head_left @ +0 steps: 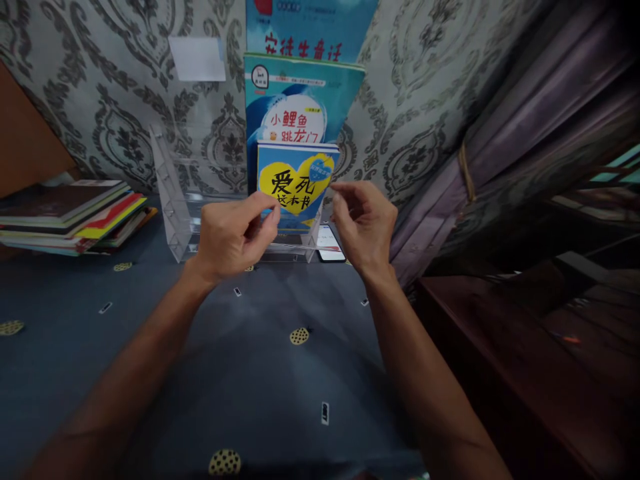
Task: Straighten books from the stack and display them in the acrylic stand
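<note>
A small blue book with a yellow heart [295, 183] leans upright in the lowest tier of a clear stepped rack [173, 200]. Behind it, higher up, stand a teal book [300, 100] and a blue book [310, 27]. My left hand [237, 233], its fingers curled and thumb against the index finger, is in front of the small book's lower left part. By that book's right edge is my right hand [365, 223], fingers bent and closed, index fingertip at the edge. Whether either hand grips anything is too unclear to tell.
A pile of books [75, 217] lies at the left of the dark patterned cloth [280, 387]. A lit phone [330, 243] rests behind my right hand. White paper [197, 59] is on the patterned wall. A tied purple curtain [450, 193] and dark red furniture [500, 347] are at the right.
</note>
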A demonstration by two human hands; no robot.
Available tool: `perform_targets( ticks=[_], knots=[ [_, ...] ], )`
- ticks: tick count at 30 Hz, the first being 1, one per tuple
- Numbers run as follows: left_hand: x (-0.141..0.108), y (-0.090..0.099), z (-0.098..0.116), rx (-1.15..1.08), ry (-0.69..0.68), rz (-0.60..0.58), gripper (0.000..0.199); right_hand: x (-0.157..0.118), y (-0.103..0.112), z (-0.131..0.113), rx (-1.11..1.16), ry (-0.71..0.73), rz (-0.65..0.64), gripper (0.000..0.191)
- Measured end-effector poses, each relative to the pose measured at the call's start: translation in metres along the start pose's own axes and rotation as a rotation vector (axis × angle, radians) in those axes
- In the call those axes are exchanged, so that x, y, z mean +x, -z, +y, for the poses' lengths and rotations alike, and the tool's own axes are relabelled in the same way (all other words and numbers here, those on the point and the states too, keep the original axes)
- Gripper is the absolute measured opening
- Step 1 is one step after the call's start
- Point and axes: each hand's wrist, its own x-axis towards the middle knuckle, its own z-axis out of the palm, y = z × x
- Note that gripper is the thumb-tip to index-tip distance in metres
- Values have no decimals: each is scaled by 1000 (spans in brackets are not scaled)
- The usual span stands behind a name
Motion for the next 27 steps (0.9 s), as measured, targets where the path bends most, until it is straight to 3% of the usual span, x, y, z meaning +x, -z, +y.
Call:
perform_targets(
  ticks=[2, 6, 8, 10, 14, 21, 27],
  knots=[
    [2, 13, -2, -66, 29, -124, 20, 0, 4, -1, -14, 5, -28, 18],
    [-8, 30, -32, -142, 144, -557, 28, -5, 21, 20, -97, 8, -186, 21],
    [-20, 27, -51, -144, 184, -723, 35, -13, 29, 40, -124, -22, -315, 22],
    [-33, 16, -65, -175, 224, -792, 40, -25, 32, 58, -95, -82, -453, 23],
    [-46, -14, -74, -264, 303, -734, 32, -47, 20, 74, 99, -226, -580, 27],
    [-38, -41, -83, -234, 486, -475, 27, -39, -13, 72, 242, -417, -446, 26],
    [-37, -56, -84, -176, 579, -376, 28, -35, -24, 73, 146, -418, -369, 23]
  ],
)
